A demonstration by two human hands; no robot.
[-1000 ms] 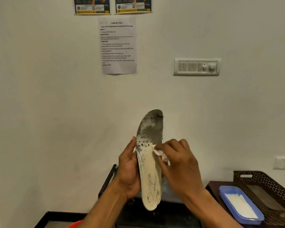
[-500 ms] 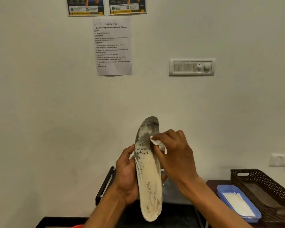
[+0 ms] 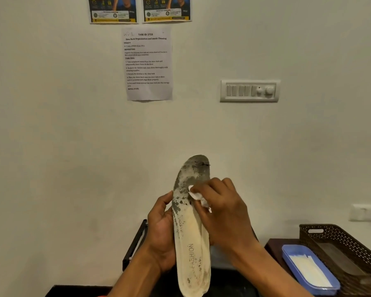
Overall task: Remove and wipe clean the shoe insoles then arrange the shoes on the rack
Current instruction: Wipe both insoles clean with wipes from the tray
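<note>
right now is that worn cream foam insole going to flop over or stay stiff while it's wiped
Probably fairly stiff: the worn cream foam insole stands upright though the left hand grips only its lower half. It looks thin and light, so the right hand pressing the white wipe may bend its tip.

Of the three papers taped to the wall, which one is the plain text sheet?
The white sheet headed "TASK ID", hanging lowest, below the gap between the other two. Both posters above it are coloured, blue and yellow, and cut off by the frame's top.
</note>
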